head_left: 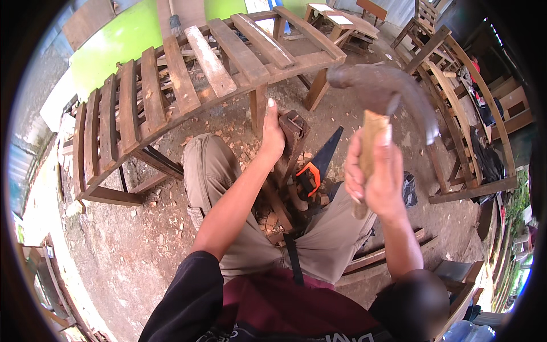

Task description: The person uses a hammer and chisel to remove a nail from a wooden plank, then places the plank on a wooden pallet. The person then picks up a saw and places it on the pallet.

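R fingers wrap tight on a wooden handle, right hand raising a claw hammer, head blurred, above the knees. L fingers clamp a dark wood piece, left hand steadying it upright btwn the legs. Orange-handled saw lies just beside; slatted bench frame stands behind.

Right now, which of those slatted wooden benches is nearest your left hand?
The long curved slatted bench straight ahead, just beyond the left hand. The dark bench frame on the right stands farther off.
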`<state>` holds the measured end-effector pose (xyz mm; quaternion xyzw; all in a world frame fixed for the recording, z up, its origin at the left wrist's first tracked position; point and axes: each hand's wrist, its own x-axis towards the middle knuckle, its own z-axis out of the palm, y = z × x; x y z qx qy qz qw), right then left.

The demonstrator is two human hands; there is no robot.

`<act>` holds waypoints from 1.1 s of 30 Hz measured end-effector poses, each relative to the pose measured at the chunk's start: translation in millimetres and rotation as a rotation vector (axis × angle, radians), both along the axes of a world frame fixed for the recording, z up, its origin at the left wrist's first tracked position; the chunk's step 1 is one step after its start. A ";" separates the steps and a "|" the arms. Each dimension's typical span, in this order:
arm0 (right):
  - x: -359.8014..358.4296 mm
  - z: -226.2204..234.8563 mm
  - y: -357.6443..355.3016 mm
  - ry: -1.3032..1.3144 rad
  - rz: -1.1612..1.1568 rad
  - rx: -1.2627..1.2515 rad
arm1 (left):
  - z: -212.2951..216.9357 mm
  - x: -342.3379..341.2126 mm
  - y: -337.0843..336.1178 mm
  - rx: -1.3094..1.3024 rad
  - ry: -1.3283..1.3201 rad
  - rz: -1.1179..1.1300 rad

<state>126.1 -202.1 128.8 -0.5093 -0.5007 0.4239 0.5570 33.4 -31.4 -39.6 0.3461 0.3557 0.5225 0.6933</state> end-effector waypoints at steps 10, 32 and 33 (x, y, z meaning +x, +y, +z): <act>-9.7 4.7 -18.1 0.044 -0.044 0.026 | -15.8 2.6 3.9 -0.035 -0.056 -0.142; 5.1 7.4 -20.1 0.158 -0.030 0.103 | -8.3 0.8 -2.5 -0.056 -0.128 -0.143; 2.9 -2.2 -18.5 0.073 -0.031 0.104 | -10.6 0.8 -1.3 -0.050 -0.137 -0.155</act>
